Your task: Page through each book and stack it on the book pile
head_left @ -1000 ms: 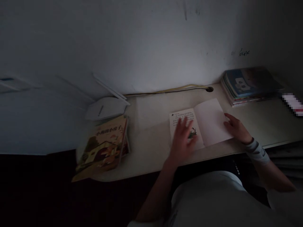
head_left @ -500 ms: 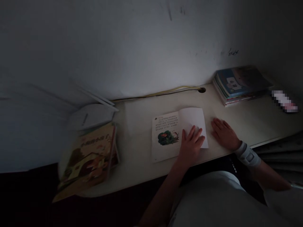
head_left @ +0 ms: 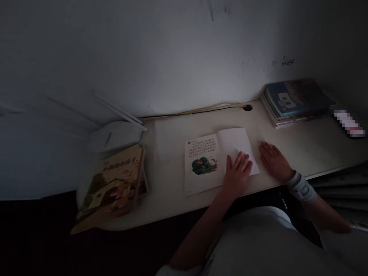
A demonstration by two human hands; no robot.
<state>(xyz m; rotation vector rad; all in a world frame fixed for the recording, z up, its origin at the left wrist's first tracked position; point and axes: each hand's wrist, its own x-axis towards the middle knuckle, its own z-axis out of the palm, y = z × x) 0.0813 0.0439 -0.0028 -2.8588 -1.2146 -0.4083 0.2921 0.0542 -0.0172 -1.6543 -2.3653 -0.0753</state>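
An open book [head_left: 202, 182] lies flat on the white desk [head_left: 169, 153]. Its left page carries lines of print above a drawing of green leaves and a reddish flower; the right page looks blank white. My left hand [head_left: 238, 172] rests on the lower part of the right page, fingers stretched and slightly apart, covering some of it. Just right of the book, my right hand [head_left: 275, 161] lies flat on the desk, holding nothing. A grey band with a rectangular face circles the right wrist.
Picture books [head_left: 113, 184] lie at the desk's left end, before a white router [head_left: 116, 135] with antennas. A stack of books [head_left: 296, 99] stands back right, with a phone [head_left: 349, 123] beside it. Yellow and black cables [head_left: 212, 106] run along the wall to a hole.
My left hand has slid a little to the right across the blank page, its fingers closer together. The right page's edge has shifted slightly rightward. The view has moved slightly; my right hand stays flat.
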